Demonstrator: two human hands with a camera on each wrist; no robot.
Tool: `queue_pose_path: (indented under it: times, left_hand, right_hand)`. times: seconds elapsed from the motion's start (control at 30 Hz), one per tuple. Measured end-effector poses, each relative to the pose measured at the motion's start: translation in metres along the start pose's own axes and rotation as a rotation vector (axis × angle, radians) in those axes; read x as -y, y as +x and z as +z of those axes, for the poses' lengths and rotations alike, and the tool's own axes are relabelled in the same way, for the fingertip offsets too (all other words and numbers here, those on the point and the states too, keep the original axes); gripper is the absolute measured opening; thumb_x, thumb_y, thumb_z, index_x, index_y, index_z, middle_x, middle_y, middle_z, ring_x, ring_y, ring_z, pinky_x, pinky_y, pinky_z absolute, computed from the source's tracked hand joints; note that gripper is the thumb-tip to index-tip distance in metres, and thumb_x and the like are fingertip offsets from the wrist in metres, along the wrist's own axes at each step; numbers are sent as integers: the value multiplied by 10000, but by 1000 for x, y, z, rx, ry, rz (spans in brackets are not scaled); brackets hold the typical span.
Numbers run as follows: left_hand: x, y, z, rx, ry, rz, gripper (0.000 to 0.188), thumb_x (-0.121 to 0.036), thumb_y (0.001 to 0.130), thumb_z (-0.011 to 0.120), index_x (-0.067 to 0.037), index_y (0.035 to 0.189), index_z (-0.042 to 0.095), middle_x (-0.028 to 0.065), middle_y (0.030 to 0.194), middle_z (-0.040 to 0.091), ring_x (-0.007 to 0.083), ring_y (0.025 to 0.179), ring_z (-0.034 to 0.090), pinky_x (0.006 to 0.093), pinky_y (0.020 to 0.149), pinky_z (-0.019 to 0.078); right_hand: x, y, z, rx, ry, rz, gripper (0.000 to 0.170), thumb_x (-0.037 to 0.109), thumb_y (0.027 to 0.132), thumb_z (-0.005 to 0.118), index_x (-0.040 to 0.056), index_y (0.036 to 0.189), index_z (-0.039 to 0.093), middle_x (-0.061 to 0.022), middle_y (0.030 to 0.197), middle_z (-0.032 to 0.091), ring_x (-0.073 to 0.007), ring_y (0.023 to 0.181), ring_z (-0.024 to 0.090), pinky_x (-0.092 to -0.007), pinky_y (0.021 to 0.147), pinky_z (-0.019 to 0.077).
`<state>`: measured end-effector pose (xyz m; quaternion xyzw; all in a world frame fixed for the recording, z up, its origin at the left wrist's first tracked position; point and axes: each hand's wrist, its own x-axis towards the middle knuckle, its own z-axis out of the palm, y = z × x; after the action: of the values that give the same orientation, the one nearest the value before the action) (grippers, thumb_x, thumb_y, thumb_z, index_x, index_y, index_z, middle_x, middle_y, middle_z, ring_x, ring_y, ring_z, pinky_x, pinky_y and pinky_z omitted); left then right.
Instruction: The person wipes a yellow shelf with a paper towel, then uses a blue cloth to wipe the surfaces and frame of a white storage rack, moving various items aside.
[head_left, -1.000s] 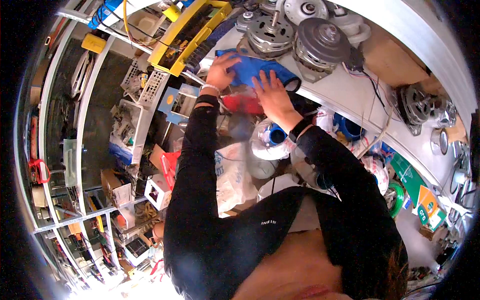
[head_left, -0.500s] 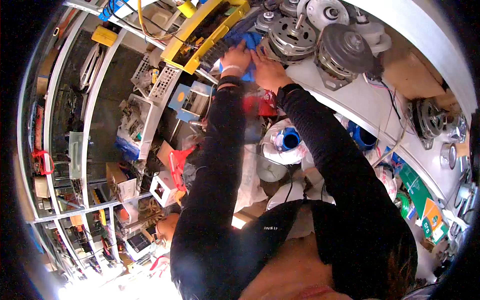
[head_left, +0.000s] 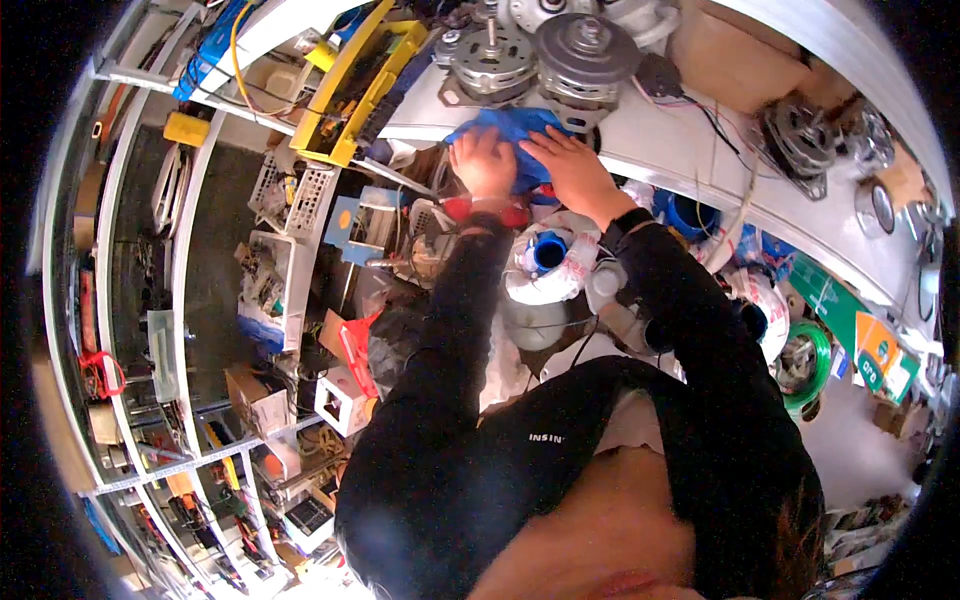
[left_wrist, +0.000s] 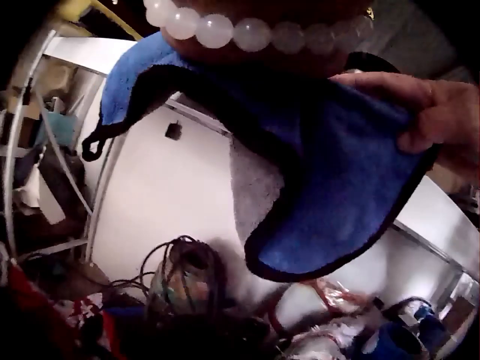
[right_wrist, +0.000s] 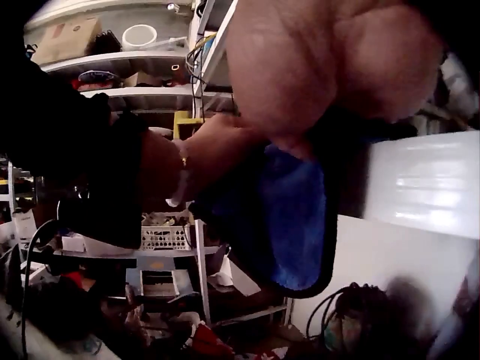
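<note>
A blue microfibre cloth point(left_wrist: 337, 187) with black edging and a grey underside hangs in loose folds, a small black loop at one corner. In the head view the cloth point(head_left: 500, 122) is bunched at the front edge of the white shelf point(head_left: 650, 155). My left hand point(head_left: 487, 165) holds it on the left, its fingertips partly hidden. On the other side my right hand point(head_left: 575, 175) holds it too. The left wrist view shows the right hand point(left_wrist: 442, 120) with its thumb against the cloth and a finger along the top.
Motors point(head_left: 585, 55) stand on the shelf just beyond the cloth. To the left is a yellow tray point(head_left: 360, 85) of small parts. Beneath the shelf edge sits a white bag around a blue pipe end point(head_left: 549, 252). Cluttered racks point(head_left: 190, 300) line the left side.
My hands went forward together over the cloth, then came back toward the shelf edge and moved apart. The cloth is now bunched at the edge and hangs down.
</note>
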<state>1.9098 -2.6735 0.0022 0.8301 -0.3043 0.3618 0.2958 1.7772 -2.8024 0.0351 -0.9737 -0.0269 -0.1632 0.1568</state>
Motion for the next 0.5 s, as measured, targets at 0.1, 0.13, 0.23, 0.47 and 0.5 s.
queue_pose_path:
  times: [0.1, 0.13, 0.23, 0.47, 0.5]
  left_hand:
    - [-41, -16, 0, 51, -102, 94, 263, -169, 691, 650, -112, 932, 735, 145, 1050, 656, 365, 923, 585, 480, 833, 470]
    - [-60, -22, 4, 14, -134, 119, 260, -164, 686, 653, -110, 930, 724, 139, 1037, 650, 361, 927, 586, 474, 825, 472]
    - [-116, -37, 7, 121, -219, 85, 255, -195, 690, 663, -121, 929, 713, 123, 1037, 633, 330, 987, 574, 511, 910, 418]
    - [-203, -52, -1, 400, -335, 194, 401, -366, 770, 705, -175, 1115, 632, 102, 1209, 542, 306, 1179, 482, 584, 1071, 250]
    - [-195, -50, -2, 419, -356, 230, 394, -363, 777, 702, -178, 1118, 631, 98, 1211, 543, 306, 1181, 483, 584, 1069, 254]
  right_hand:
    - [-17, -41, -20, -18, 4, 65, 617, 43, 797, 577, 144, 1394, 457, -85, 1437, 467, -292, 1372, 381, -445, 1100, 339]
    - [-23, -55, -27, -31, -1, 86, 614, 28, 796, 566, 146, 1389, 462, -86, 1435, 469, -293, 1371, 381, -448, 1099, 339]
    - [-40, -97, -55, -42, -31, 194, 591, -37, 749, 549, 116, 1318, 512, -106, 1411, 486, -311, 1348, 403, -452, 1096, 345]
    - [-56, -145, -76, -234, -191, 441, 547, 117, 717, 650, 30, 1225, 469, -168, 1241, 531, -365, 1183, 499, -457, 972, 444]
    - [-50, -143, -78, -170, -215, 483, 564, 144, 723, 653, 34, 1243, 464, -156, 1257, 520, -361, 1168, 503, -470, 971, 433]
